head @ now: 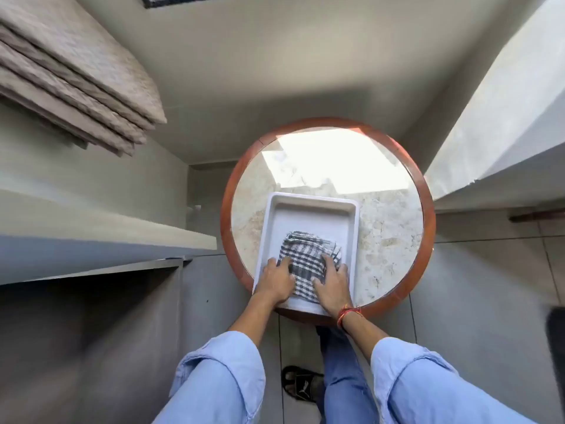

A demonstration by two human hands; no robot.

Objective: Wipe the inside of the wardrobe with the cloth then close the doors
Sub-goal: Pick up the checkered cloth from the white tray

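The open wardrobe [91,209] filled the left side of the view, its pale shelves stepping down toward a dark lower compartment. On the top shelf lay a stack of folded beige bedding [76,71], its corner jutting past the shelf edge. A pale door panel [504,102] slanted across the right side (whether it belonged to the wardrobe could not be told).

Between them stood a round table [394,228] with a marbled stone top and a reddish wooden rim, a bright patch of light falling on its far half. A white rectangular tray [305,215] sat on the table's near half, its near edge close to the rim nearest the person.

In the near half of the tray lay the folded checked cloth [308,261], grey and white. The left hand [275,281] pressed on the cloth's left edge and the right hand [331,286] on its right edge, fingers spread flat rather than gripping, the two hands apart with the cloth between them. A red and orange thread bracelet [348,315] circled the right wrist. Light blue sleeves [220,377] were rolled up on both forearms, and a black sandal [301,382] showed on the tiled floor [474,301] below.
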